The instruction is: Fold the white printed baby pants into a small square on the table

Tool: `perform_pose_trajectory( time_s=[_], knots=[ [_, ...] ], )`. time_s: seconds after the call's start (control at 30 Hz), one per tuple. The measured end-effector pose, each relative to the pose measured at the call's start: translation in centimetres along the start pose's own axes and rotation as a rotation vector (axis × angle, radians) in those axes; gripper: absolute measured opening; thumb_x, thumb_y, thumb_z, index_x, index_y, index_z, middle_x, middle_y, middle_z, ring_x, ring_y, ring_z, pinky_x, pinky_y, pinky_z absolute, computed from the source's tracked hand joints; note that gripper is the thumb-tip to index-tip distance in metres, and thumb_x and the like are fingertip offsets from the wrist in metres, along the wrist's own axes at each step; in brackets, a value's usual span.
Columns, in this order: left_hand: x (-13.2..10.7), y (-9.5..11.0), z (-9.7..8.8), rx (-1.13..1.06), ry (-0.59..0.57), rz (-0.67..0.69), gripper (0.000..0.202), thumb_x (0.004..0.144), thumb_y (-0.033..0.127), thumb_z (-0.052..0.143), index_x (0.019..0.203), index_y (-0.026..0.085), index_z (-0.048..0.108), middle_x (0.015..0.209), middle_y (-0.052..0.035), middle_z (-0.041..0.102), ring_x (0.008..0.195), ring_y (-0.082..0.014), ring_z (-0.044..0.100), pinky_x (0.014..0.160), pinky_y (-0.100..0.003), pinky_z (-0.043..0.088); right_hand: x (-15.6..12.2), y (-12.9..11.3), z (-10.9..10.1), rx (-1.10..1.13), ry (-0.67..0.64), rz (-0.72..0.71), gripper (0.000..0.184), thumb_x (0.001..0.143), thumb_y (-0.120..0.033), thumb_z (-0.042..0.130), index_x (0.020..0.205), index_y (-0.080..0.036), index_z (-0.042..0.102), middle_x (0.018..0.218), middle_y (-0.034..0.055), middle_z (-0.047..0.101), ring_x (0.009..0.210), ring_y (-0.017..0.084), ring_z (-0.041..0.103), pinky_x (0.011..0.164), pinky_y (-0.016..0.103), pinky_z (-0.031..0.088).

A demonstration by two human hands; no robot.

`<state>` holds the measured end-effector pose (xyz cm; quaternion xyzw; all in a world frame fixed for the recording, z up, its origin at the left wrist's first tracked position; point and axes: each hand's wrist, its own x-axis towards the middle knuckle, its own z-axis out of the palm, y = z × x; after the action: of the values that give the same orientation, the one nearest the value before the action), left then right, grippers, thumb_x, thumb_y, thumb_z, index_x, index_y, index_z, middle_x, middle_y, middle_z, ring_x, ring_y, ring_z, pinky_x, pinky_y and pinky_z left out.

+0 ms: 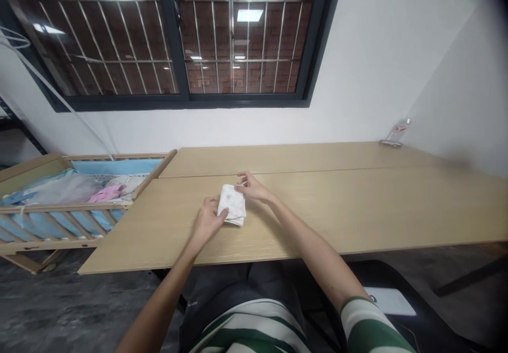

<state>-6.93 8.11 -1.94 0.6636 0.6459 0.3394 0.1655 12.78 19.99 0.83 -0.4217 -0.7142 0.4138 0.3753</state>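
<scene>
A small folded white cloth (232, 204) with faint printed marks is held just over the wooden table, its layered edges showing at the bottom. My left hand (209, 216) grips its lower left side, thumb across the front and the other fingers partly hidden behind. At the upper right corner of the cloth, my right hand (253, 187) has its thumb and fingers curled close together, touching or pinching the edge. Both forearms reach in over the near edge of the table.
The light wooden table (357, 199) has a seam along its length. To the left stands a wooden crib (75, 213) with blue lining and bedding. A clear plastic item (397, 132) stands at the back right. A white phone-like object (391, 301) lies on a black chair (381, 273).
</scene>
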Motion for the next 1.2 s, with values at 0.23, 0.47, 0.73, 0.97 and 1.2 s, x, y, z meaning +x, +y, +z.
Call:
perform_pose_trajectory(
  time_s=[0.23,0.47,0.73,0.97,1.2],
  knots=[
    [-2.3,0.8,2.1,0.237,-0.039,-0.062,0.035,0.094,0.039,0.052,0.121,0.016,0.055,0.108,-0.0172,0.073,0.094,-0.0305,0.071,0.080,-0.038,0.048,0.2,4.6,1.8,-0.018,-0.021,0.083,0.045,0.074,-0.022,0.081,0.112,-0.017,0.056,0.089,0.0003,0.061,0.075,0.012,0.059,0.068,0.024,0.051],
    [-5.3,2.6,2.2,0.421,0.151,0.142,0.049,0.100,0.050,0.040,0.123,0.011,0.059,0.123,-0.0212,0.063,0.115,-0.0334,0.059,0.098,-0.044,0.044,-1.3,3.0,0.9,-0.138,0.059,-0.069,0.041,0.097,-0.042,0.059,0.130,-0.018,0.056,0.131,0.0166,0.059,0.112,0.023,0.063,0.093,0.038,0.053],
    [-9.1,3.4,6.5,0.531,0.179,0.310,0.055,0.098,0.046,0.045,0.133,0.007,0.060,0.132,-0.0258,0.061,0.125,-0.0393,0.054,0.100,-0.050,0.045,-7.6,-3.2,2.9,-0.513,-0.561,-0.514,0.054,0.107,-0.048,0.033,0.156,-0.026,0.039,0.164,0.0042,0.033,0.153,0.020,0.024,0.126,0.040,0.012],
    [-9.2,3.5,6.7,0.584,0.171,0.291,0.056,0.098,0.047,0.044,0.129,0.004,0.064,0.130,-0.0281,0.062,0.127,-0.0414,0.052,0.099,-0.051,0.045,-7.3,-0.9,3.5,-0.496,-0.721,-0.422,0.055,0.108,-0.046,0.031,0.156,-0.021,0.039,0.163,0.0063,0.032,0.153,0.019,0.023,0.126,0.038,0.013],
    [-9.1,3.5,6.4,0.519,0.098,0.230,0.060,0.099,0.049,0.043,0.145,0.012,0.051,0.149,-0.0245,0.049,0.140,-0.0413,0.040,0.104,-0.052,0.043,-3.4,1.9,1.5,-0.447,-0.504,-0.340,0.054,0.101,-0.054,0.048,0.148,-0.029,0.051,0.159,0.0010,0.041,0.151,0.020,0.030,0.126,0.038,0.015]
  ],
)
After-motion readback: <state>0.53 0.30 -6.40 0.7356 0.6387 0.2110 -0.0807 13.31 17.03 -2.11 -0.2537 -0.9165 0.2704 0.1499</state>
